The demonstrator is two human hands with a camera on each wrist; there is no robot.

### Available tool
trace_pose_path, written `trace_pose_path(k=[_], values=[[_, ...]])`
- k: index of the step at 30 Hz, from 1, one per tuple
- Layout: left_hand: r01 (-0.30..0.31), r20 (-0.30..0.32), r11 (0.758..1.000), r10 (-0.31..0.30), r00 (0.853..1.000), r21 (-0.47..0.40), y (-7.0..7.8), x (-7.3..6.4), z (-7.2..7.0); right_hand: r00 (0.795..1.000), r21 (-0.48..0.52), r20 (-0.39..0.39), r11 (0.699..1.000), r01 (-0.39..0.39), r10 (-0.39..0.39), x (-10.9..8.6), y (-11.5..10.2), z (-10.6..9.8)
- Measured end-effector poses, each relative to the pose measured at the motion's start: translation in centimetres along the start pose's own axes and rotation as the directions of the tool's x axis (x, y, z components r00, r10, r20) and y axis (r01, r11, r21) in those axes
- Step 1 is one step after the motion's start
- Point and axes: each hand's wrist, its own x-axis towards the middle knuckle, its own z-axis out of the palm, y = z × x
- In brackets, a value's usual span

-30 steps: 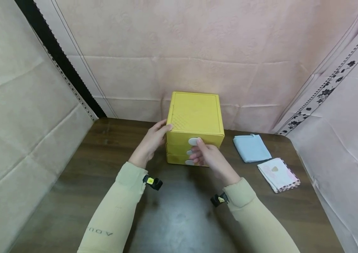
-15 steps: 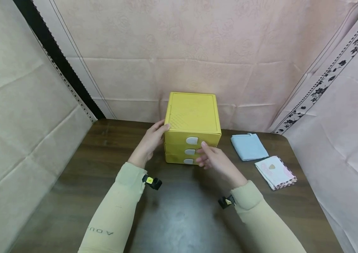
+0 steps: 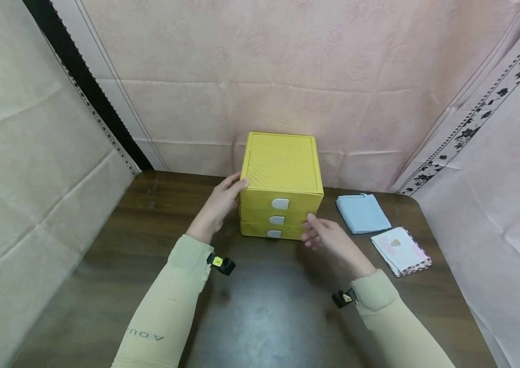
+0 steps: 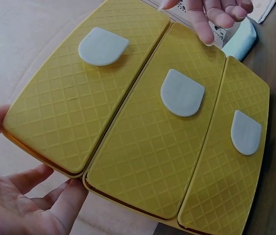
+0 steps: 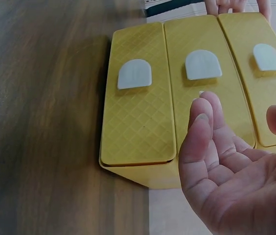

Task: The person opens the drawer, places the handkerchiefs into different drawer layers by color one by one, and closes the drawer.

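A small yellow drawer box [image 3: 283, 168] stands on the table with three stacked drawers, each pushed in. White rounded tabs [image 4: 182, 93] serve as handles on the quilted drawer fronts. My left hand [image 3: 218, 208] holds the box at its upper left front corner, thumb by the top edge and fingers against the side. Close before the lower right of the drawer fronts, my right hand [image 3: 329, 240] hovers with relaxed, slightly bent fingers and nothing in them. In the right wrist view its palm [image 5: 245, 196] is turned up, below the tabs.
To the right of the box lies a folded light blue cloth [image 3: 363, 213]. Nearer me is a folded white cloth [image 3: 400, 250] with a checked edge. Pale fabric [image 3: 264, 66] hangs behind the dark wooden table [image 3: 260, 312] and along both sides.
My right hand has let go of the top drawer's tab and moved right and slightly down, uncovering the tabs. The left hand stays at the box's side.
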Motion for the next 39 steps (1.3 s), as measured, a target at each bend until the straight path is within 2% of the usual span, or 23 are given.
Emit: trace_pose_path(k=[9,21,28,39], values=[[0.012,-0.003,1.000,-0.012,1.000,0.015,0.2,0.0,-0.1,0.999,0.009,0.024,1.000,-0.029,0.029,0.1,1.3,-0.9],[0.021,-0.007,0.999,-0.021,1.000,0.041,0.0,0.0,-0.2,0.999,-0.033,0.001,0.998,-0.045,0.045,0.3,3.0,-2.5],[0.019,-0.008,0.999,-0.019,1.000,0.026,-0.2,0.1,-0.3,0.997,-0.038,-0.003,0.997,-0.073,0.073,0.3,3.3,-2.9],[0.034,-0.016,0.999,-0.033,0.999,0.020,0.0,0.1,-0.2,0.998,-0.039,-0.012,0.997,-0.070,0.070,0.3,4.4,-4.2]])
